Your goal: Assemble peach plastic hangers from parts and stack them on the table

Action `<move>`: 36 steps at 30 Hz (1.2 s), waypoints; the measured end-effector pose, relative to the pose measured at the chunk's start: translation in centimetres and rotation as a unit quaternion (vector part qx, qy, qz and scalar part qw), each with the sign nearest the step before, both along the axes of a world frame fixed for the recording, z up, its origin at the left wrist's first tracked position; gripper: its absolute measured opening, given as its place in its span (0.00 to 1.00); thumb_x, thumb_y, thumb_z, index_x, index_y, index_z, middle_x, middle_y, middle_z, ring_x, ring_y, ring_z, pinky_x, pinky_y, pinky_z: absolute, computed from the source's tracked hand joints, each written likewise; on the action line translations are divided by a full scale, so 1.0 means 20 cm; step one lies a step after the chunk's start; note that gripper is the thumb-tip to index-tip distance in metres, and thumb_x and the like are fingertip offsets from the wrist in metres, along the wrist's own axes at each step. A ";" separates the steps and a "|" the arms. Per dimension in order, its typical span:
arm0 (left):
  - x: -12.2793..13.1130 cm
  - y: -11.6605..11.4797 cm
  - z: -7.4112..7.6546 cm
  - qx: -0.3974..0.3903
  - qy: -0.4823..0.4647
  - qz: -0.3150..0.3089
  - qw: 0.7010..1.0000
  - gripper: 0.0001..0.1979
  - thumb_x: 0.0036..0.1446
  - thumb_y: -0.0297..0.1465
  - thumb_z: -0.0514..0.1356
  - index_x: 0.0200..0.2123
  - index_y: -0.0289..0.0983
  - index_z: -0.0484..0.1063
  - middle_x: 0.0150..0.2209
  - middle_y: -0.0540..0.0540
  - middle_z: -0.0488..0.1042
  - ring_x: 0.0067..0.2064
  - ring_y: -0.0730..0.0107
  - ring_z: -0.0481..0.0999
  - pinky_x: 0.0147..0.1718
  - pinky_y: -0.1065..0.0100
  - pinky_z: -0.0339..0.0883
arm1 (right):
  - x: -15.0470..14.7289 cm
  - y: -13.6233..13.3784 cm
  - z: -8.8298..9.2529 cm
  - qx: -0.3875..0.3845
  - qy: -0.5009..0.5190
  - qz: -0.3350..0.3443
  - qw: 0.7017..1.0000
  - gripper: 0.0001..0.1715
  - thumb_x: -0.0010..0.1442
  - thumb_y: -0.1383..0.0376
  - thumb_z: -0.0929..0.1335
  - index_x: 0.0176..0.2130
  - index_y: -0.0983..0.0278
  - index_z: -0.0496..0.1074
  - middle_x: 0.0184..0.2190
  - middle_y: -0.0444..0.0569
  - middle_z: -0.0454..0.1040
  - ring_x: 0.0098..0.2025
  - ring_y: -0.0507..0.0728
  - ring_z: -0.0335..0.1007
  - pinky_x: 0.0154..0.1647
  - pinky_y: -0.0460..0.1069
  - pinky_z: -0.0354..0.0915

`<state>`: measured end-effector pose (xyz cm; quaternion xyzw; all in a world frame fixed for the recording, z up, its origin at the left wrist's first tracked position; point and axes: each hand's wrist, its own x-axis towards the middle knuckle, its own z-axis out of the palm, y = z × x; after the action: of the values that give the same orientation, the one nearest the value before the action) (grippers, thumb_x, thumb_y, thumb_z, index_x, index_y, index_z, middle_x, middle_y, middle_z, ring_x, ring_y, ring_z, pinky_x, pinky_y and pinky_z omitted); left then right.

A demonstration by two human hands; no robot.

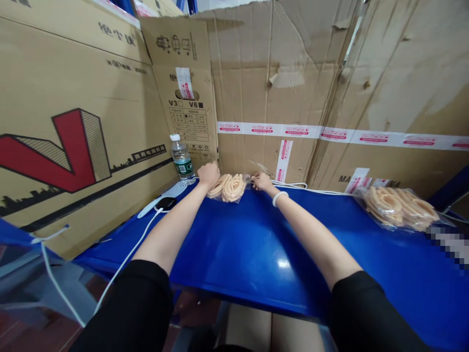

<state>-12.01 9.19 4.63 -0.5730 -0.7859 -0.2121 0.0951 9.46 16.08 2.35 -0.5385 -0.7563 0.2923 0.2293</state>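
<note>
A clear plastic bag (230, 187) of beige, looped foam-like pieces lies at the back of the blue table, between my hands. My left hand (208, 174) is closed at the bag's left end, its fingertips mostly hidden behind the knuckles. At the opposite end, my right hand (261, 181) pinches the edge of the plastic; a white beaded bracelet (280, 198) circles that wrist. Another clear bag (399, 208) with similar beige pieces rests farther right, away from both hands.
Cardboard (264, 93) walls the back, and a large printed box (73, 98) stands at left. A water bottle (182, 159), a pale blue brush-like item (161, 199) and a black device (165, 204) with a white cable sit left. White cords (311, 189) run along the back.
</note>
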 end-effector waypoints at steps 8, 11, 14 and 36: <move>0.35 -0.42 -0.04 0.007 0.053 -0.195 0.979 0.12 0.67 0.34 0.51 0.43 0.37 0.73 0.45 0.39 0.79 0.47 0.55 0.79 0.43 0.63 0.67 | 0.71 -0.41 0.02 0.094 -0.033 0.070 0.993 0.05 0.66 0.68 0.65 0.38 0.66 0.72 0.23 0.44 0.75 0.23 0.50 0.66 0.29 0.45 0.60; 0.57 -0.57 -0.11 -0.026 0.072 -0.321 0.944 0.07 0.63 0.32 0.55 0.39 0.39 0.73 0.40 0.45 0.80 0.41 0.61 0.79 0.38 0.67 0.67 | 0.98 -0.56 -0.02 0.140 -0.058 0.075 0.986 0.11 0.64 0.63 0.66 0.31 0.64 0.71 0.22 0.45 0.72 0.24 0.53 0.65 0.29 0.47 0.56; 0.78 -0.65 -0.16 -0.038 0.085 -0.404 0.910 0.07 0.63 0.33 0.55 0.40 0.40 0.72 0.40 0.46 0.79 0.39 0.61 0.79 0.36 0.66 0.67 | 1.14 -0.63 -0.07 0.167 -0.077 0.087 0.979 0.19 0.64 0.55 0.65 0.26 0.62 0.67 0.21 0.44 0.69 0.24 0.53 0.61 0.28 0.47 0.53; 0.95 -0.68 -0.32 -0.037 0.016 -0.501 0.865 0.06 0.67 0.31 0.51 0.40 0.41 0.68 0.40 0.48 0.79 0.43 0.64 0.79 0.40 0.66 0.68 | 1.18 -0.64 -0.14 0.153 -0.116 0.142 0.971 0.18 0.65 0.57 0.65 0.26 0.61 0.60 0.22 0.41 0.65 0.23 0.51 0.56 0.28 0.47 0.49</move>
<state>7.05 -4.39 -1.79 -0.8960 -0.3987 -0.1929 -0.0328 33.09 3.22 -0.36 -0.4142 -0.8824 0.1381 0.1754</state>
